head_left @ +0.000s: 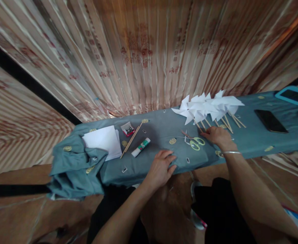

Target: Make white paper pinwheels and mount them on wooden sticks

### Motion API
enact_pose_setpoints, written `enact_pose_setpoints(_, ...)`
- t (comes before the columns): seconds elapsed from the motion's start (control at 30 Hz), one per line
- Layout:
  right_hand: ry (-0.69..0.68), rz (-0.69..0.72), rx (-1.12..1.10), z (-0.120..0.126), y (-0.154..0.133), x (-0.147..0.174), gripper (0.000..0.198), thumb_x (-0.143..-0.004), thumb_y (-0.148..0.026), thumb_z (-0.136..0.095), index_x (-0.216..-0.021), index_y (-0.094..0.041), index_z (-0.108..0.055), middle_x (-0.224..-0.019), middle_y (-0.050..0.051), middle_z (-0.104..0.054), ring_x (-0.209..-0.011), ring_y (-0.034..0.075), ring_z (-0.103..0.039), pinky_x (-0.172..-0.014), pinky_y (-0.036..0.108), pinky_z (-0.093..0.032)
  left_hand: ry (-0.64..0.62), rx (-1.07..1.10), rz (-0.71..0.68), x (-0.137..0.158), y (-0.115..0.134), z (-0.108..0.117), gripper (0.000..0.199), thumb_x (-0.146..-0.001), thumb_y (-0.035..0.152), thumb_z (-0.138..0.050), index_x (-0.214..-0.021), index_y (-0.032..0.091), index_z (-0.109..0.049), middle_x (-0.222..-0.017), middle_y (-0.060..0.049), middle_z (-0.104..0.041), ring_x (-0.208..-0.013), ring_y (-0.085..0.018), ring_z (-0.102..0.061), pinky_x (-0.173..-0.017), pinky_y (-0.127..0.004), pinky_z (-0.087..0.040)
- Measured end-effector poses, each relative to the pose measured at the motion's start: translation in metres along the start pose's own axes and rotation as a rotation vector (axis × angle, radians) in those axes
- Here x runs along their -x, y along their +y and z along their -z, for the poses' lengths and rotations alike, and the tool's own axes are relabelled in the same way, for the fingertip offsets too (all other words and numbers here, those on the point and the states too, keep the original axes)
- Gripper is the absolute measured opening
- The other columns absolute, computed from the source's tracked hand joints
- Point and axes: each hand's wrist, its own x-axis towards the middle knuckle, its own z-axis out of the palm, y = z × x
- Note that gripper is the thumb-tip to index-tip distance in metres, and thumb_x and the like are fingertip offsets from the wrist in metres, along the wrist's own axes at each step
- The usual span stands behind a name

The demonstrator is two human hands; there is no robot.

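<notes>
My left hand point(161, 166) rests at the front edge of the cloth-covered surface, fingers loosely apart and holding nothing. To the right, my right hand point(218, 137) has its thumb and fingers together at the lower end of the leftmost stick of a white paper pinwheel point(188, 110). Several more paper pinwheels point(220, 103) lie overlapping in a row beside it, their wooden sticks pointing toward me. Scissors with light green handles point(195, 143) lie just left of my right hand. A glue stick point(141, 147) with a green label lies beyond my left hand.
Left of the glue stick are wooden sticks point(131, 140), a small red-and-white box of pins point(127, 129) and a stack of white paper point(104, 140), partly under bunched cloth. A black phone point(271, 121) and a blue-framed tablet point(295, 95) lie right. A curtain point(149, 61) hangs behind.
</notes>
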Motion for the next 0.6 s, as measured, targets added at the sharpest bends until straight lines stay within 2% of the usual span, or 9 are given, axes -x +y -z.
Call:
enact_pose_setpoints(0.2,0.009,-0.007,-0.010,0.019,-0.006,0.010,0.046,-0.095,-0.044,-0.047,-0.105,-0.006,-0.073,-0.105,0.027,-0.071,-0.102,0.039,-0.067,-0.080,0.040,-0.048,0.048,0.001,0.031,0.003,-0.009,0.013,0.031,-0.088,0.021,-0.061,-0.118,0.015,-0.065,-0.128,-0.011,-0.064,-0.118,-0.025,-0.056,-0.104,-0.042,-0.047)
enact_pose_setpoints(0.3,0.034,0.015,-0.001,0.025,-0.014,0.013,0.042,-0.096,-0.040,-0.046,-0.104,-0.009,-0.073,-0.102,0.026,-0.072,-0.099,0.039,-0.068,-0.076,0.040,-0.047,0.103,-0.032,0.081,0.003,-0.019,0.025,0.029,-0.088,0.020,-0.059,-0.116,0.015,-0.066,-0.121,-0.011,-0.066,-0.114,-0.025,-0.058,-0.102,-0.042,-0.048)
enact_pose_setpoints(0.5,0.074,0.119,0.000,0.025,-0.037,0.014,0.039,-0.097,-0.037,-0.042,-0.104,-0.012,-0.072,-0.099,0.022,-0.074,-0.095,0.036,-0.069,-0.072,0.037,-0.046,0.320,-0.120,0.205,0.009,-0.059,0.057,0.025,-0.088,0.016,-0.057,-0.109,0.017,-0.069,-0.110,-0.009,-0.068,-0.106,-0.023,-0.061,-0.099,-0.039,-0.049)
enact_pose_setpoints(0.6,0.104,0.172,-0.007,0.023,-0.050,0.017,0.038,-0.097,-0.038,-0.041,-0.102,-0.014,-0.071,-0.096,0.019,-0.074,-0.092,0.033,-0.070,-0.070,0.035,-0.045,0.379,-0.215,0.291,0.013,-0.083,0.072,0.024,-0.087,0.014,-0.056,-0.106,0.017,-0.070,-0.108,-0.009,-0.068,-0.105,-0.024,-0.061,-0.098,-0.041,-0.049)
